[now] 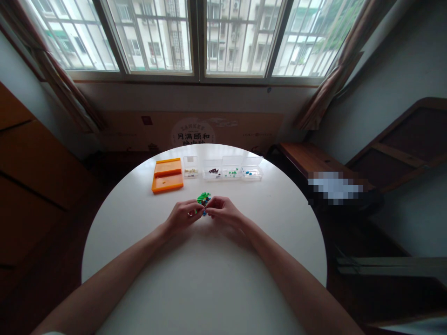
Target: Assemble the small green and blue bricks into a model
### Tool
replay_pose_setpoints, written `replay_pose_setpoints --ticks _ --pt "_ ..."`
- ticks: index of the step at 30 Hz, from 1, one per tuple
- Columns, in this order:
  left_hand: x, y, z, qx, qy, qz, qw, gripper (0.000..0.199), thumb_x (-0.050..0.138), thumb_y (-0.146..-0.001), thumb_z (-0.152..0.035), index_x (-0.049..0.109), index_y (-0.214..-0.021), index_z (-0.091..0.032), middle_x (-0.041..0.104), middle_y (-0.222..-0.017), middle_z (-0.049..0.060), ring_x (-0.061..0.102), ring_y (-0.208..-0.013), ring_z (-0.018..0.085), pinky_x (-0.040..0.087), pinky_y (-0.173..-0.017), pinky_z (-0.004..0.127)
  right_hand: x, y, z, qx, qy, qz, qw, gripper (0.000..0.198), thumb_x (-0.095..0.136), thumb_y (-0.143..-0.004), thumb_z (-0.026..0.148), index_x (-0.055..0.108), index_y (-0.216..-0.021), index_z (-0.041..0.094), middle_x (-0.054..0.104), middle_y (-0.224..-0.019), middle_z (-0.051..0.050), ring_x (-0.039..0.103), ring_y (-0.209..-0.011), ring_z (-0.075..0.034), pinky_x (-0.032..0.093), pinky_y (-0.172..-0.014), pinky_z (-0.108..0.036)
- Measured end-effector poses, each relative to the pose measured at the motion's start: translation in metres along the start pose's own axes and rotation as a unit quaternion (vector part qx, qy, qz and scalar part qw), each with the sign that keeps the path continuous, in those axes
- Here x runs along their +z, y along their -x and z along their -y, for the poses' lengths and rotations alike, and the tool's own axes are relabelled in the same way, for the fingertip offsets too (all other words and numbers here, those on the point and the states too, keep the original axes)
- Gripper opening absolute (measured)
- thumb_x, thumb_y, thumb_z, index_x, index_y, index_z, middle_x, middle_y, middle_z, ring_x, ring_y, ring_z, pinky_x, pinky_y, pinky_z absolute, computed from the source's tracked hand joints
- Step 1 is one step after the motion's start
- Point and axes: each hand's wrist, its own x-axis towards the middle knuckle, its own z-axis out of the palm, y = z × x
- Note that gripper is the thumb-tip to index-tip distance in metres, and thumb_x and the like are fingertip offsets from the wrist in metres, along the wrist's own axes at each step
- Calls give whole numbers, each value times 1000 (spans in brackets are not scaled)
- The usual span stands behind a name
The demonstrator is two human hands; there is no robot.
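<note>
A small building-block model [203,198] of green, blue and brown pieces is held just above or on the white round table, near its middle. My left hand [182,215] is closed, its fingertips pinching the model's left side. From the right, my right hand [224,211] also has fingers and thumb pressed together on the model, the fingertips of both hands almost meeting. The fingers cover the lower part of the model. Whether a loose piece is between the right fingertips is too small to tell.
Behind the hands on the white table [195,284], an orange tray [167,190] stands at the left. Clear plastic boxes with lids raised hold small pieces: a pale-yellow one [190,175], then brown, green and blue ones. A wooden chair [314,156] is at the right.
</note>
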Motion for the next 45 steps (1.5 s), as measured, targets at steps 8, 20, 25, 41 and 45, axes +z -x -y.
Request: replay_pose_setpoints --ticks 8,20,25,41,45 --pt "-1 -1 -1 3 -3 4 1000 18 53 -86 -26 66 -81 -15 61 -69 3 50 -53 7 41 -52 17 2 1 3 4 -7 -4 1000 29 74 -65 37 63 -77 12 62 -65 -1 54 -54 -10 43 -53 -23" --pt "-2 -1 -3 -4 -12 2 1000 16 54 -86 -25 65 -80 -15 59 -68 2 50 -53 7 40 -52 17 3 1 3 1 -4 -10 1000 31 73 -65 39 63 -78 13 62 -66 -1 54 -55 -10 44 -52 -23" --pt "-2 -1 -1 -5 -11 0 1000 15 54 -85 -24 65 -80 -15 60 -69 2 50 -53 7 40 -53 17 3 0 1 -1 -10 -10 1000 30 74 -65 38 64 -78 12 62 -65 -1 54 -54 -10 44 -52 -22" --pt "-2 -1 -2 -6 -11 1 1000 16 54 -86 -25 65 -80 -15 60 -69 2 51 -54 7 40 -53 17 2 0 1 -4 1 -7 1000 29 72 -67 38 66 -80 12 63 -67 -2 55 -55 -10 45 -51 -22" --pt "-2 -1 -2 -3 -11 -2 1000 19 53 -87 -27 66 -81 -15 60 -68 3 50 -54 7 40 -53 17 4 0 1 -1 -8 -16 1000 31 73 -65 40 65 -78 13 63 -65 -2 55 -54 -10 44 -50 -22"
